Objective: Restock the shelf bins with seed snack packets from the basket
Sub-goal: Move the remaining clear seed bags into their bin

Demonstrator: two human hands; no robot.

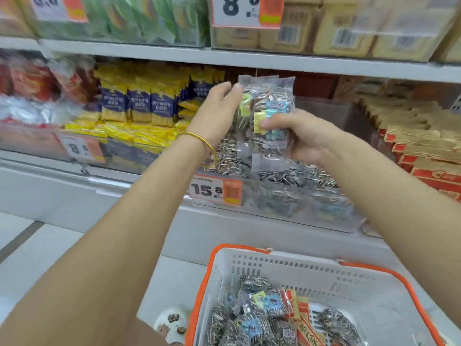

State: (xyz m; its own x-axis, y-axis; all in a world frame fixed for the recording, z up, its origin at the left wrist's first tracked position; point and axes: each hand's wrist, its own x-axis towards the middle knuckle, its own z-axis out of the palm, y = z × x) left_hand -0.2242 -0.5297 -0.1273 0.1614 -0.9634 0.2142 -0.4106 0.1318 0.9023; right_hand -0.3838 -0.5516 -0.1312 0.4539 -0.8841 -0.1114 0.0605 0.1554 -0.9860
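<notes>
Clear packets (269, 103) of striped seeds stand upright as a small bundle in the middle, held above the bin (287, 206). The right hand (301, 138) grips the lower half of this bundle: its thumb lies across the front and the other fingers curl behind. The left hand (219, 113) is at the upper left edge of the bundle, and its thumb tip touches the top corner. Its other fingers are partly hidden, so I cannot tell if it pinches or only touches. A gold bangle (199, 139) sits on the left wrist.

Just below the bundle, the bin is already full of the same seeds, and an orange and white tag (214, 191) reading 15.8 hangs on its front left. Yellow packs (139, 106) fill the next bin to the left.

Near the person, a white basket (274, 273) with an orange rim holds more seed bags (257, 318), with red strips (304, 320) lying among them.
</notes>
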